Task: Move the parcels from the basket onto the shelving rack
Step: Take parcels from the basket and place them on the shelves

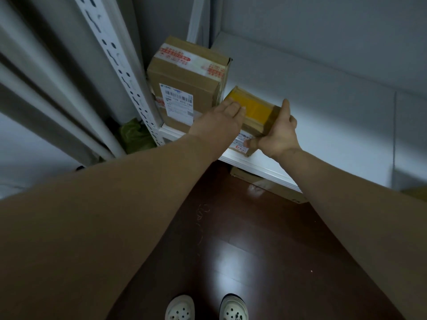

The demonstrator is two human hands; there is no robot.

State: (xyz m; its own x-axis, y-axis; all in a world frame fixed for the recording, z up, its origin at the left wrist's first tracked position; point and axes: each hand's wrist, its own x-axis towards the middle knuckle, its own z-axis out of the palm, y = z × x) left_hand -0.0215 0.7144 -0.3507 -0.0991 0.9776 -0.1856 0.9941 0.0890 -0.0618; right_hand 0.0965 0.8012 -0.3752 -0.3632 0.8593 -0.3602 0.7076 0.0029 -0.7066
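A dark red-brown wooden floor (231, 239) with a glossy finish fills the lower middle, and a pale patch of reflected light (227, 258) lies across its boards. Faint whitish scratch marks (203, 215) show on the wood farther up. At the bottom edge stand two white perforated clog shoes, the left one (179, 308) and the right one (233, 307), side by side and apart, toes pointing up the frame. A crumpled olive-green bundle (134, 135), cloth or bag, sits low in the corner at left. Long grey folds and pale tubes (46, 88) slant down the left side. A plain grey wall (323, 42) rises behind.
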